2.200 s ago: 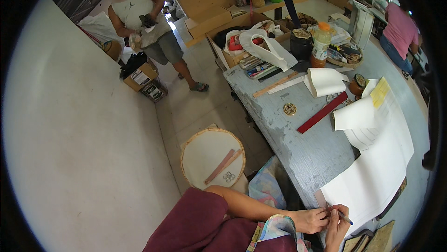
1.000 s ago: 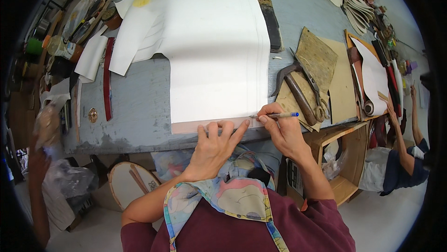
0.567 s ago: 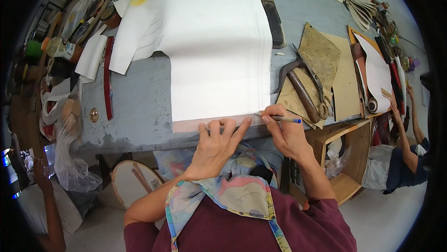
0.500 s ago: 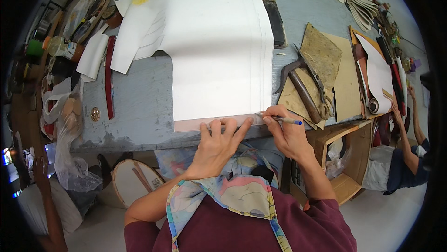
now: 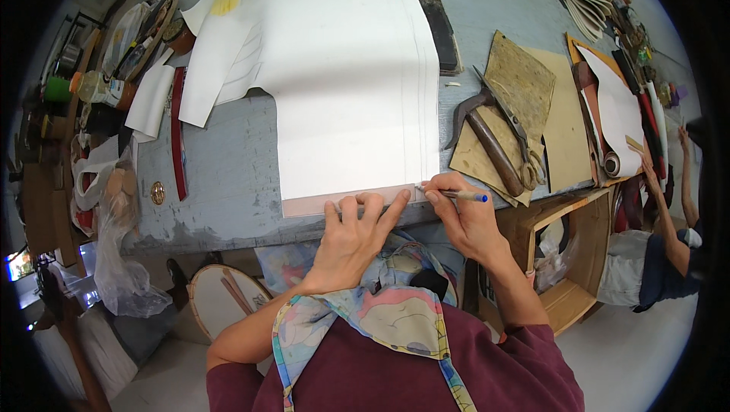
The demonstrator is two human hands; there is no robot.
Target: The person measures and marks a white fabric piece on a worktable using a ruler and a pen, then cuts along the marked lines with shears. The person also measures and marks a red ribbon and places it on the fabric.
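A large white sheet (image 5: 350,130) lies on the grey-blue table, its narrow end toward me. Along its near edge runs a flat, pinkish see-through strip (image 5: 308,205). My left hand (image 5: 350,241) presses this strip down, its fingers spread and their tips on it. In my right hand (image 5: 468,218) is a pen (image 5: 465,194) with a blue end, gripped between thumb and fingers. The pen's point touches down by the strip's right part, near the sheet's right corner and close to my left thumb. Faint lines run along the sheet's right side.
Right of the sheet, shears (image 5: 517,127) and a hammer (image 5: 490,146) lie on tan pieces. Beyond them is a white roll (image 5: 620,161). A dark block (image 5: 437,28) touches the sheet's far right side. Jars and a red strip (image 5: 178,134) are at left. Other people work at both sides.
The whole view has shifted slightly left. Both my hands keep about the same places on the strip and pen. At the far left, another person's arm has moved a little.
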